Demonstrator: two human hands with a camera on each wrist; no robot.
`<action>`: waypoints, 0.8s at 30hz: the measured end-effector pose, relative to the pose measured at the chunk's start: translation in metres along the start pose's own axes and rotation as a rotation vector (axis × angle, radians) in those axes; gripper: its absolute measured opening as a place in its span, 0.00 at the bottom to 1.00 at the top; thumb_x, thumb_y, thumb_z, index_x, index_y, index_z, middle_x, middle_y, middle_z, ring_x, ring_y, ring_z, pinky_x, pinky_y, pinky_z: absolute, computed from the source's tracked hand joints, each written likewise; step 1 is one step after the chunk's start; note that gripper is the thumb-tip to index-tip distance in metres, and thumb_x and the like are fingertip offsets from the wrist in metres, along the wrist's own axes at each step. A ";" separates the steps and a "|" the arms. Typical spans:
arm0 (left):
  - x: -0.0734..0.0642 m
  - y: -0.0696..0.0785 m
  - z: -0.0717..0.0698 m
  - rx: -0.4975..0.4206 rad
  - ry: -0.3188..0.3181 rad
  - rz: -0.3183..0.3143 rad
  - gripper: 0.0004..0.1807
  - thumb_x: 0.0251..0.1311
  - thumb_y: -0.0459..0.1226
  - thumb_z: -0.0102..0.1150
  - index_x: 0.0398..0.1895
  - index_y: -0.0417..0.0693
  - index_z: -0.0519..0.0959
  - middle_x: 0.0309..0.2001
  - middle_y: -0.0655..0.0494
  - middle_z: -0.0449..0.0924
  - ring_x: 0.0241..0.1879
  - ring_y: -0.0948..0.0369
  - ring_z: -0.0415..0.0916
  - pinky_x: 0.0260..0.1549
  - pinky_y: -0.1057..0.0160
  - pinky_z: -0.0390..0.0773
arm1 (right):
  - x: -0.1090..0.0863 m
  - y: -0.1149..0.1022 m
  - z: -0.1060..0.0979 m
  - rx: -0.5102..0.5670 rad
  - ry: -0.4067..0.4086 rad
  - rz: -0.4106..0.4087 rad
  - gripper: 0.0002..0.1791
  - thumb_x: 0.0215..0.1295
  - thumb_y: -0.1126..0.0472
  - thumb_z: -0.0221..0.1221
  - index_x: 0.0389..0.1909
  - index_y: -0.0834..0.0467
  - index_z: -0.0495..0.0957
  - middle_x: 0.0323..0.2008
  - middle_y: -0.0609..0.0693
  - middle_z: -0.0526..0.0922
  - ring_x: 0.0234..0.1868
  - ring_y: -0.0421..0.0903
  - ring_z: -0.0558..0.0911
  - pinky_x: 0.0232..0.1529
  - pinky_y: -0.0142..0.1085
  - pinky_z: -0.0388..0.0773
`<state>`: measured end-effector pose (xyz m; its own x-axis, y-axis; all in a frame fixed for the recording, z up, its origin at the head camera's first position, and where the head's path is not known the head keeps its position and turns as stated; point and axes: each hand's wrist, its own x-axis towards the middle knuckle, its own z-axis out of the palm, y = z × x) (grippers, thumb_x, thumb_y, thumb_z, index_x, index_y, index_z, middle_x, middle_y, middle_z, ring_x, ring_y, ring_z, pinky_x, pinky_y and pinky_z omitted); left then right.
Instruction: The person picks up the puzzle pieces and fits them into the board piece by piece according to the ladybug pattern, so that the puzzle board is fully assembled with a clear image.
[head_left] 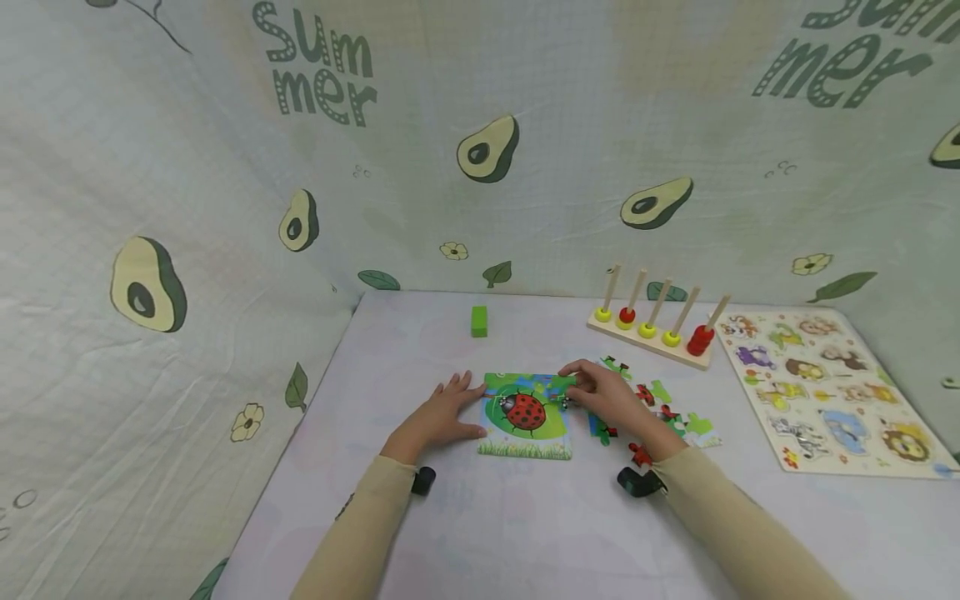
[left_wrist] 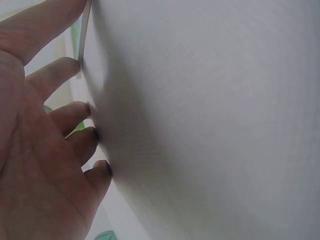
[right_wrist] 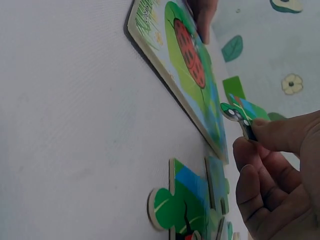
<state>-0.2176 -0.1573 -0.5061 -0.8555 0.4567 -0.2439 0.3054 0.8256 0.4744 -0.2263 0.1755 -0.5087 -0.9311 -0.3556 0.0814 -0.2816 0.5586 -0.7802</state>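
A puzzle board (head_left: 525, 448) with a red ladybug on a green leaf lies flat on the table. My left hand (head_left: 441, 417) is at its left side, fingers spread, with thumb and fingertips right at the board's edge; in the left wrist view the fingertips reach the white tabletop. Over the board's upper right corner, my right hand (head_left: 611, 404) pinches a green and blue puzzle piece (right_wrist: 252, 111) between thumb and fingers. The piece is tilted up and partly hidden by the thumb. Loose puzzle pieces (right_wrist: 190, 195) lie on the table beneath and beside the right hand.
A green block (head_left: 479, 322) stands behind the board. At the back right is a wooden peg stand (head_left: 651, 340) with red and yellow beads. An animal picture board (head_left: 813, 387) lies at the far right. A patterned cloth (head_left: 420, 208) hangs behind the table.
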 end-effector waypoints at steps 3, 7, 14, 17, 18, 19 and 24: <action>0.000 0.000 0.000 0.001 0.003 -0.003 0.45 0.61 0.52 0.70 0.79 0.55 0.62 0.81 0.45 0.45 0.81 0.48 0.37 0.78 0.47 0.40 | 0.006 -0.002 0.006 0.007 -0.009 -0.006 0.15 0.71 0.60 0.63 0.57 0.52 0.80 0.41 0.49 0.83 0.39 0.44 0.83 0.40 0.41 0.80; 0.000 0.000 0.000 0.003 0.004 -0.004 0.45 0.61 0.52 0.70 0.79 0.56 0.62 0.81 0.46 0.46 0.81 0.48 0.37 0.78 0.48 0.40 | 0.013 -0.006 0.013 0.016 -0.005 -0.023 0.14 0.71 0.61 0.64 0.56 0.53 0.81 0.41 0.49 0.83 0.38 0.43 0.82 0.39 0.40 0.80; 0.000 0.000 -0.001 0.006 -0.003 -0.006 0.46 0.60 0.52 0.71 0.79 0.56 0.62 0.81 0.45 0.46 0.81 0.48 0.38 0.78 0.47 0.41 | 0.023 -0.013 0.025 0.026 0.020 -0.033 0.15 0.69 0.62 0.65 0.55 0.53 0.80 0.41 0.50 0.82 0.38 0.42 0.82 0.40 0.41 0.80; 0.001 0.000 -0.001 0.006 -0.007 -0.010 0.45 0.61 0.52 0.70 0.79 0.56 0.62 0.81 0.46 0.46 0.81 0.48 0.38 0.78 0.47 0.40 | 0.027 -0.016 0.030 0.031 0.021 -0.037 0.14 0.69 0.62 0.65 0.55 0.54 0.80 0.41 0.50 0.82 0.37 0.42 0.81 0.40 0.40 0.79; 0.001 0.001 -0.001 0.006 -0.008 -0.011 0.45 0.61 0.52 0.70 0.79 0.56 0.62 0.81 0.46 0.46 0.81 0.48 0.38 0.78 0.47 0.40 | 0.028 -0.016 0.032 0.031 0.018 -0.038 0.14 0.69 0.61 0.65 0.54 0.54 0.80 0.41 0.50 0.82 0.37 0.42 0.81 0.39 0.40 0.79; 0.001 0.001 -0.001 0.006 -0.009 -0.012 0.45 0.61 0.52 0.70 0.79 0.56 0.62 0.81 0.45 0.46 0.81 0.48 0.37 0.78 0.47 0.40 | 0.029 -0.017 0.034 0.033 0.016 -0.040 0.14 0.69 0.61 0.65 0.54 0.54 0.80 0.41 0.50 0.82 0.36 0.42 0.81 0.39 0.40 0.79; 0.001 0.003 -0.003 0.003 -0.014 -0.022 0.45 0.61 0.52 0.70 0.79 0.55 0.63 0.81 0.45 0.46 0.81 0.47 0.38 0.78 0.46 0.41 | 0.035 -0.020 0.043 0.033 -0.009 -0.036 0.14 0.69 0.61 0.65 0.54 0.54 0.80 0.40 0.49 0.82 0.35 0.42 0.80 0.39 0.39 0.78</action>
<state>-0.2185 -0.1554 -0.5028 -0.8558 0.4435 -0.2663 0.2881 0.8362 0.4666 -0.2428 0.1194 -0.5173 -0.9181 -0.3824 0.1044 -0.3072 0.5201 -0.7970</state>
